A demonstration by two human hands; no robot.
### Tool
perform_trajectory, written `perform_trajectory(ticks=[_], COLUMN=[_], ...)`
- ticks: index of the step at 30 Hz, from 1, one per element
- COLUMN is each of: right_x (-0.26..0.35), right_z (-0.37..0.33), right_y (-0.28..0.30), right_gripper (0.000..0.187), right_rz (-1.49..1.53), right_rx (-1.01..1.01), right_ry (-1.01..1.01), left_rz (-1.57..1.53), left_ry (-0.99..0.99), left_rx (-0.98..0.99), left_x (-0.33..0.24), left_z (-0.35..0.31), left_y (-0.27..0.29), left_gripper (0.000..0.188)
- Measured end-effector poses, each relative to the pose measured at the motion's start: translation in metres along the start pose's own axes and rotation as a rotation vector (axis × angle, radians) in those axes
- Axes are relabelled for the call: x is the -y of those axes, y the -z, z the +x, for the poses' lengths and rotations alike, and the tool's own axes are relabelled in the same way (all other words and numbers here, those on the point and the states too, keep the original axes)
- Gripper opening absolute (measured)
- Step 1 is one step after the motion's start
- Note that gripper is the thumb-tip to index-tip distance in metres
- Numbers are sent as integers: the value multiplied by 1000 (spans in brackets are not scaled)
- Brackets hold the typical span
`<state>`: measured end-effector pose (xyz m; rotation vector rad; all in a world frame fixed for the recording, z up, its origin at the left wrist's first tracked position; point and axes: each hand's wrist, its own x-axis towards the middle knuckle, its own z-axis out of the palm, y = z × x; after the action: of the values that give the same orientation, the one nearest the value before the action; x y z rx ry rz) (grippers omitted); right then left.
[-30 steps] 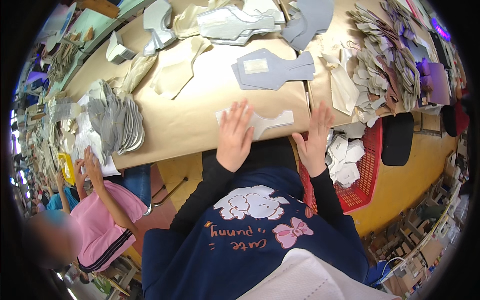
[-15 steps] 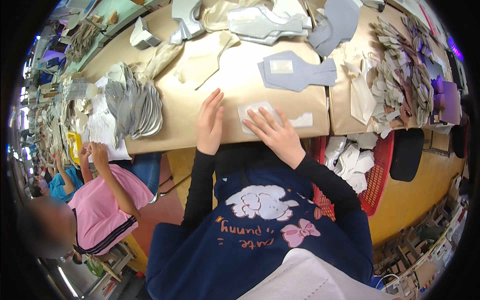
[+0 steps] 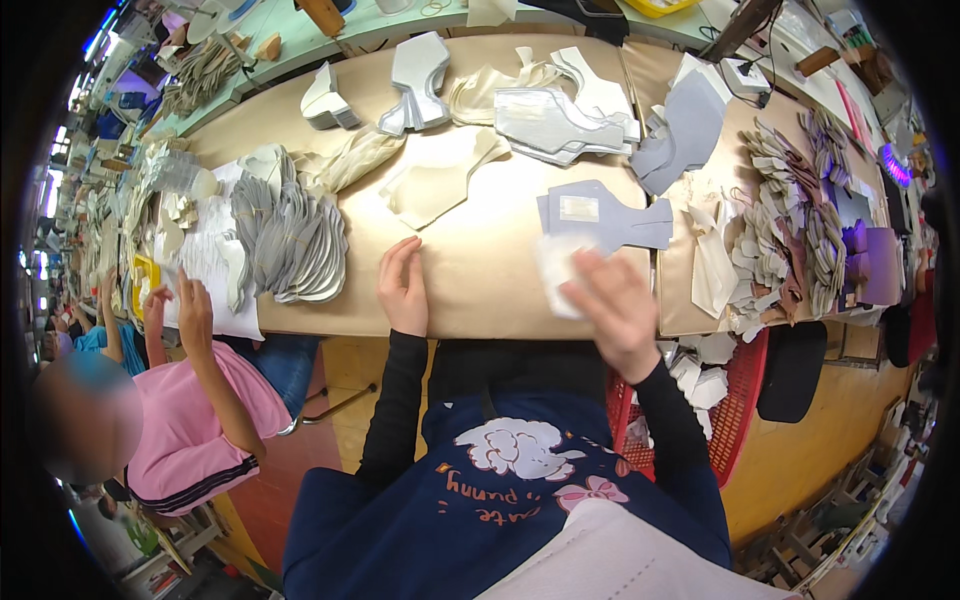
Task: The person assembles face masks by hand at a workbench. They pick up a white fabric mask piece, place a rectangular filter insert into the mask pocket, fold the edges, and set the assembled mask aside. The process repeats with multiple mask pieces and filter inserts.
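My right hand (image 3: 618, 312), smeared by motion, holds a blurred white cut piece (image 3: 558, 272) by its right side, close to the table's near edge; the thumb's grip is hidden. Just beyond it lie flat grey cut pieces (image 3: 628, 222), overlapping, with a pale rectangle on the top one. My left hand (image 3: 404, 290) rests at the near edge of the brown-covered table (image 3: 470, 290), its fingers stretched forward and slightly bent, holding nothing. A cream sheet piece (image 3: 435, 185) lies past its fingertips.
Bundled grey pieces (image 3: 290, 235) lie at left beside a person in a pink shirt (image 3: 205, 425). Stacked white and grey pieces (image 3: 560, 125) line the far side. More bundles (image 3: 790, 220) are at right. A red basket (image 3: 740, 400) with white scraps stands below the table edge.
My right hand has gone from lying flat on the white piece to moving it rightward, toward the grey pieces. My left hand has drawn back slightly toward the near edge. The view has shifted.
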<state>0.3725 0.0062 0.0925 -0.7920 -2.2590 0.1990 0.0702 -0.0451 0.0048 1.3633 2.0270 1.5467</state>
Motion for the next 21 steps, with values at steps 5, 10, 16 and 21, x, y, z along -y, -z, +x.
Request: perform_trajectory(ticks=[5, 10, 16, 21], right_x=[-53, -95, -82, -67], right_z=[78, 97, 17, -8], right_y=[-9, -70, -72, -56], right_gripper=[26, 54, 70, 63], right_rz=[-314, -425, -159, -173], right_rx=[-410, 189, 372, 329], right_ry=[155, -9, -214, -187], left_rz=[101, 98, 78, 105], left_ry=[-92, -72, -69, -99], left_rx=[45, 58, 64, 125], left_x=[-3, -8, -7, -7], left_z=[-1, -3, -7, 0], left_y=[-1, 1, 0, -3], left_gripper=[18, 16, 14, 13])
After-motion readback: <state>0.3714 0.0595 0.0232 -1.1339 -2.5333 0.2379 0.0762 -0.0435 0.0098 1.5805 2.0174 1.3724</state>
